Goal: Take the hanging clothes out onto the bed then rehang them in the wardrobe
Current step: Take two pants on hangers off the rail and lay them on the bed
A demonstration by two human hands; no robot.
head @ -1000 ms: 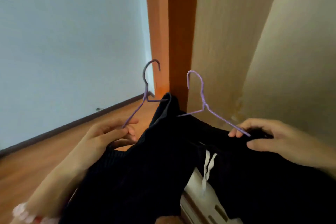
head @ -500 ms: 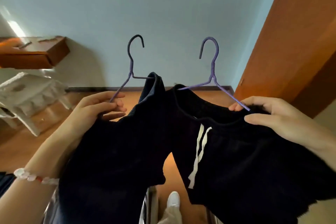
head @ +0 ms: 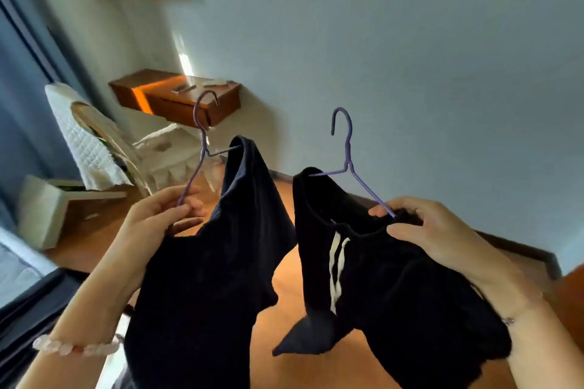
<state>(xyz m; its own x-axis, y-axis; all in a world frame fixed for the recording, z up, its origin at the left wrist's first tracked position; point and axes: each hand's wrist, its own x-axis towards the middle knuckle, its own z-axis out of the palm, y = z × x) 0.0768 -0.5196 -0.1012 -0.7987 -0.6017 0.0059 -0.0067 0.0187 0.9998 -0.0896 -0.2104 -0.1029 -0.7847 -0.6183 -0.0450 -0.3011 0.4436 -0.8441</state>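
I hold two purple wire hangers up in front of me, each carrying a dark garment. My left hand (head: 164, 215) pinches the sloping arm of the left hanger (head: 202, 148), from which a dark navy top (head: 208, 262) droops. My right hand (head: 420, 230) grips the arm of the right hanger (head: 347, 161) together with the waistband of dark shorts with white drawstrings (head: 373, 278). Both hooks point up, free of any rail. The wardrobe is out of view.
A wall-mounted wooden desk (head: 177, 98) sits at the back left, with a chair draped in a white quilted cloth (head: 82, 142) below it. A blue curtain (head: 19, 104) runs down the left. Dark bedding (head: 28, 303) lies at lower left. Wooden floor (head: 284, 325) is underneath.
The view has swung left, away from the wardrobe panels toward the wall, desk and chair. Both hands keep the same hold on the hangers, and the garments swing with the turn.
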